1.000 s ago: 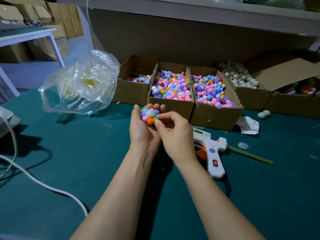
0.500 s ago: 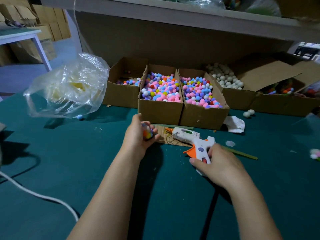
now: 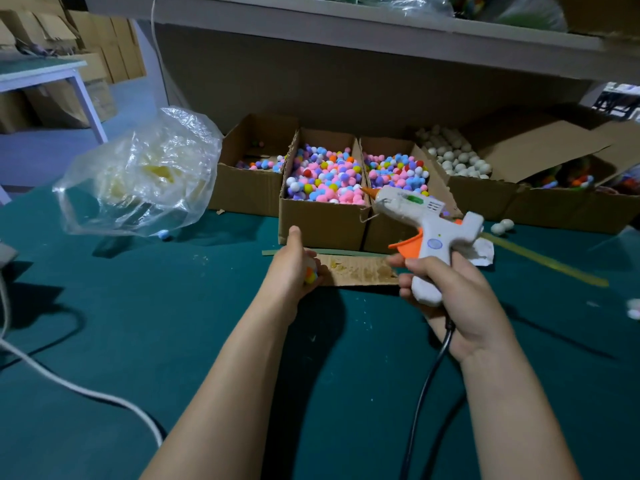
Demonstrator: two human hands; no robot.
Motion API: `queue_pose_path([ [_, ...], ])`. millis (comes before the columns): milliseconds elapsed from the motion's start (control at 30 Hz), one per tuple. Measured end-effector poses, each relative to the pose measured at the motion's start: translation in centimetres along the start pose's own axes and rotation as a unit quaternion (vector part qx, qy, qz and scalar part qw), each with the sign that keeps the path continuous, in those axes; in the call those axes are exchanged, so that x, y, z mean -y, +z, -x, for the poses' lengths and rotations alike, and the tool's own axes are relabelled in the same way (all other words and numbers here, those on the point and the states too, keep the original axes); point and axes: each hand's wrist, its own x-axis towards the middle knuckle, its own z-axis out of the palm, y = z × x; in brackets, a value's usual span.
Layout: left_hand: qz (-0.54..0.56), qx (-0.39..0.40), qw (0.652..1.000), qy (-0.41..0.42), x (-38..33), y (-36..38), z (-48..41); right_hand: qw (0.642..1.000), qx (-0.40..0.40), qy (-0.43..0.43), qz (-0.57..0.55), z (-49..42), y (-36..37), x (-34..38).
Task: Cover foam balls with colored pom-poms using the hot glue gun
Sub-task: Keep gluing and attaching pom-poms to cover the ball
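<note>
My left hand grips a foam ball partly covered with pom-poms; only its yellow and orange edge shows past my palm. My right hand holds the white hot glue gun by its handle, lifted above the table, with its orange nozzle pointing up and left toward the pom-pom boxes. An index finger lies under the orange trigger. A glue stick sticks out of the gun's back. Cardboard boxes of colored pom-poms stand just behind my hands. A box of white foam balls sits to the right.
A glue-stained cardboard strip lies on the green table between my hands. A clear plastic bag sits at left, a white cable crosses the near left, and the gun's black cord hangs down. Two loose foam balls lie right.
My right hand left the ball, took the glue gun off the table and raised it. My left hand lowered the ball toward the cardboard strip.
</note>
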Motion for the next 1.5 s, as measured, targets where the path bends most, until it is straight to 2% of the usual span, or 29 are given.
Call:
queue_pose_path([
  [100, 0.15, 0.024, 0.988, 0.016, -0.7, -0.8, 0.3, 0.999, 0.022, -0.019, -0.037, -0.1, 0.5, 0.0],
  [200, 0.286, 0.066, 0.956, 0.001, -1.6, -1.8, 0.6, 0.991, 0.118, -0.022, -0.055, 0.4, 0.5, -0.2],
  [267, 0.326, 0.098, 0.94, -0.015, -2.0, -2.2, 0.8, 0.987, 0.155, -0.013, -0.039, 1.0, 0.4, -0.4],
  [500, 0.309, 0.124, 0.943, -0.013, -1.8, -1.8, 1.3, 0.986, 0.163, 0.002, 0.032, 1.7, 1.3, -0.4],
  [833, 0.197, 0.067, 0.974, 0.094, -1.4, -1.5, 1.5, 0.964, 0.217, -0.005, 0.151, 1.7, 0.9, -1.1],
  [1233, 0.105, 0.038, 0.982, 0.155, -1.1, -1.5, 1.4, 0.963, 0.212, -0.019, 0.167, 1.9, 1.3, -1.2],
  [1500, 0.11, 0.032, 0.978, 0.171, -1.1, -1.6, 1.1, 0.964, 0.193, -0.025, 0.181, 1.8, 1.2, -1.2],
])
